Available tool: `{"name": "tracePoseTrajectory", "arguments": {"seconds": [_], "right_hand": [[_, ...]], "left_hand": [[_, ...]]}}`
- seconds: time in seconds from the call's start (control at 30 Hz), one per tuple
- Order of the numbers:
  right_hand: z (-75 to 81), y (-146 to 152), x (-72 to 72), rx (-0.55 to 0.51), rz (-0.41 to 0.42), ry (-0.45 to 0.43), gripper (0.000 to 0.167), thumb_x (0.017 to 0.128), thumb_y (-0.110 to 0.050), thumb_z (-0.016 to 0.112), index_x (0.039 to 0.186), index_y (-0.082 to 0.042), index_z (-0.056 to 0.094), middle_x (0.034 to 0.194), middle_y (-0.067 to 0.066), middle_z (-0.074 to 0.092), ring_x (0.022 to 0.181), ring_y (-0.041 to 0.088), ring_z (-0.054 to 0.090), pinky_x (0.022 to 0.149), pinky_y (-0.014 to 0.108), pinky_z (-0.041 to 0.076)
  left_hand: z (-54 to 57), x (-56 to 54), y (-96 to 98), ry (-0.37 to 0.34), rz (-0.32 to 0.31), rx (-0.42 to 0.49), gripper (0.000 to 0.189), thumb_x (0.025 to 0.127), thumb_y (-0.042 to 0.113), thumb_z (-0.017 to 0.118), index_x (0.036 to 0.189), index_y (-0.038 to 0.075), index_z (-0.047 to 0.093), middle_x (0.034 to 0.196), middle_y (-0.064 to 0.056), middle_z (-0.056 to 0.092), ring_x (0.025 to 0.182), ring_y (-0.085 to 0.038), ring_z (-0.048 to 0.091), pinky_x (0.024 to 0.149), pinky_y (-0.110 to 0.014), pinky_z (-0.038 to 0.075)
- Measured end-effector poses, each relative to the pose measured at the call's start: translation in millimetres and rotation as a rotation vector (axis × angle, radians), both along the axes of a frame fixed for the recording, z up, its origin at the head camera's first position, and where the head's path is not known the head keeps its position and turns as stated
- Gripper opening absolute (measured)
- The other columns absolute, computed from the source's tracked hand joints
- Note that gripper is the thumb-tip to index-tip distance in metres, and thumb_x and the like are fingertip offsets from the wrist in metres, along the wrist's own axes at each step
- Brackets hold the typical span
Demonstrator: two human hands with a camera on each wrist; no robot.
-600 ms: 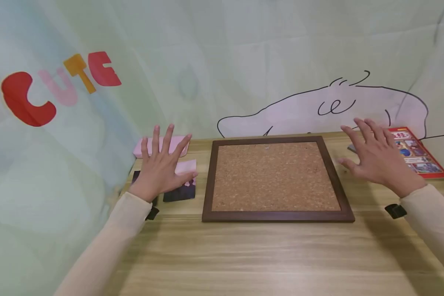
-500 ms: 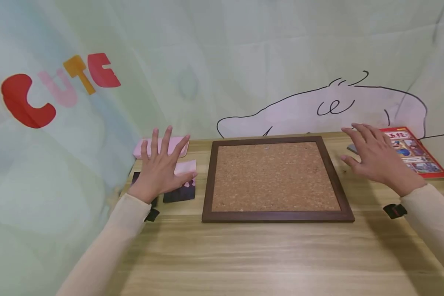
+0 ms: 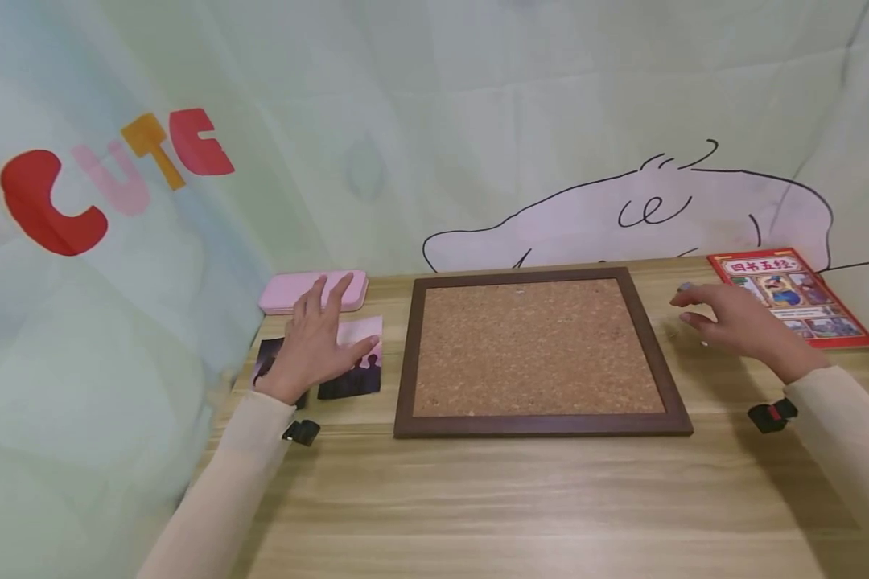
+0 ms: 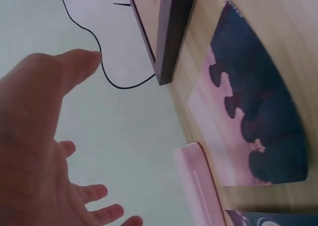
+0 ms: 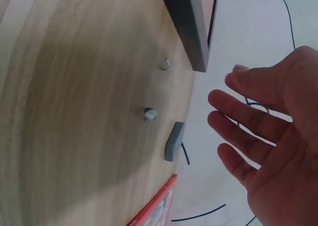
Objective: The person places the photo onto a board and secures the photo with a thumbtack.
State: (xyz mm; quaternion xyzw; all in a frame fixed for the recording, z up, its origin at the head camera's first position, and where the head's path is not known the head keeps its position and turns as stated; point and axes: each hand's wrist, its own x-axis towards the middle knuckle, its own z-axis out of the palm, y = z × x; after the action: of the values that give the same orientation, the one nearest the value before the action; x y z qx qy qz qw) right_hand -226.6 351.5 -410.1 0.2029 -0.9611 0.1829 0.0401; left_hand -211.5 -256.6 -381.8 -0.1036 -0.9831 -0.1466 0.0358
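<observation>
My left hand hovers over two photo prints, empty, its fingers spread and slightly bent. One print shows dark silhouettes against a pink sky; a darker print lies partly hidden under the hand. Above the table's right side, my right hand has loosely bent fingers and holds nothing. Below it, two small pins that look like pushpins lie on the wood, along with a small grey block. Between the hands lies a cork board in a dark brown frame.
A pink case stands at the back left, against the printed curtain. At the back right lies a red-bordered book with a picture cover. Bare wooden tabletop runs in front of the board.
Both hands have lowered slightly, and their raised, spread fingers have bent. The right hand uncovers more of the red book. Board, prints and case stay in place.
</observation>
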Motion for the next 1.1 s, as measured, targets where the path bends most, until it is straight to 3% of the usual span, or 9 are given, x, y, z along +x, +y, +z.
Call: {"name": "tracePoseTrajectory", "arguments": {"seconds": [0.1, 0.3, 0.57, 0.7, 0.93, 1.1], "right_hand": [[-1.4, 2.5, -1.5, 0.016, -0.024, -0.077, 0.022, 0.099, -0.001, 0.069, 0.119, 0.005, 0.075, 0.127, 0.034, 0.073, 0.130, 0.057, 0.061, 0.106, 0.073, 0.048], [-4.7, 6.8, -5.3, 0.009, -0.025, -0.159, 0.024, 0.096, 0.005, 0.066, 0.116, 0.001, 0.078, 0.119, 0.026, 0.076, 0.108, 0.042, 0.071, 0.095, 0.064, 0.057], [-12.3, 8.3, -7.5, 0.037, 0.017, -0.116, 0.015, 0.093, 0.002, 0.074, 0.097, -0.010, 0.083, 0.103, 0.012, 0.081, 0.094, 0.028, 0.074, 0.082, 0.044, 0.060], [-13.7, 8.3, -7.9, 0.037, 0.015, -0.119, 0.014, 0.093, 0.000, 0.076, 0.094, -0.012, 0.083, 0.103, 0.011, 0.081, 0.092, 0.026, 0.074, 0.077, 0.034, 0.056], [-16.5, 8.7, -9.3, 0.038, 0.025, -0.106, 0.014, 0.091, -0.003, 0.079, 0.091, -0.016, 0.082, 0.103, 0.009, 0.081, 0.088, 0.019, 0.072, 0.074, 0.029, 0.053], [-16.9, 6.5, -9.3, 0.035, 0.023, -0.100, 0.011, 0.091, -0.004, 0.081, 0.093, -0.015, 0.082, 0.104, 0.009, 0.081, 0.087, 0.018, 0.072, 0.076, 0.032, 0.053]], "left_hand": [[-7.1, -1.0, -2.2, 0.004, 0.021, 0.012, 0.106, 0.095, 0.054, 0.074, 0.173, 0.022, 0.011, 0.175, -0.031, 0.016, 0.157, -0.059, 0.024, 0.113, -0.082, 0.036], [-19.4, -0.1, -5.8, -0.048, 0.081, 0.059, 0.108, 0.093, 0.049, 0.076, 0.173, 0.019, 0.010, 0.167, -0.035, 0.029, 0.149, -0.061, 0.033, 0.111, -0.081, 0.039], [-29.9, 2.2, -7.3, -0.146, 0.162, 0.018, 0.107, 0.092, 0.047, 0.077, 0.171, 0.011, 0.013, 0.145, -0.046, 0.045, 0.131, -0.063, 0.050, 0.104, -0.075, 0.047], [-33.2, 4.9, -8.8, -0.189, 0.178, 0.006, 0.107, 0.094, 0.048, 0.075, 0.170, 0.008, 0.012, 0.147, -0.049, 0.043, 0.133, -0.065, 0.049, 0.108, -0.075, 0.045], [-38.5, 9.6, -10.0, -0.229, 0.198, 0.024, 0.107, 0.095, 0.049, 0.075, 0.171, 0.007, 0.012, 0.148, -0.049, 0.044, 0.131, -0.063, 0.053, 0.106, -0.074, 0.047], [-38.8, 9.5, -8.9, -0.246, 0.201, 0.013, 0.107, 0.094, 0.045, 0.078, 0.170, 0.006, 0.013, 0.146, -0.049, 0.044, 0.127, -0.062, 0.055, 0.103, -0.072, 0.049]]}}
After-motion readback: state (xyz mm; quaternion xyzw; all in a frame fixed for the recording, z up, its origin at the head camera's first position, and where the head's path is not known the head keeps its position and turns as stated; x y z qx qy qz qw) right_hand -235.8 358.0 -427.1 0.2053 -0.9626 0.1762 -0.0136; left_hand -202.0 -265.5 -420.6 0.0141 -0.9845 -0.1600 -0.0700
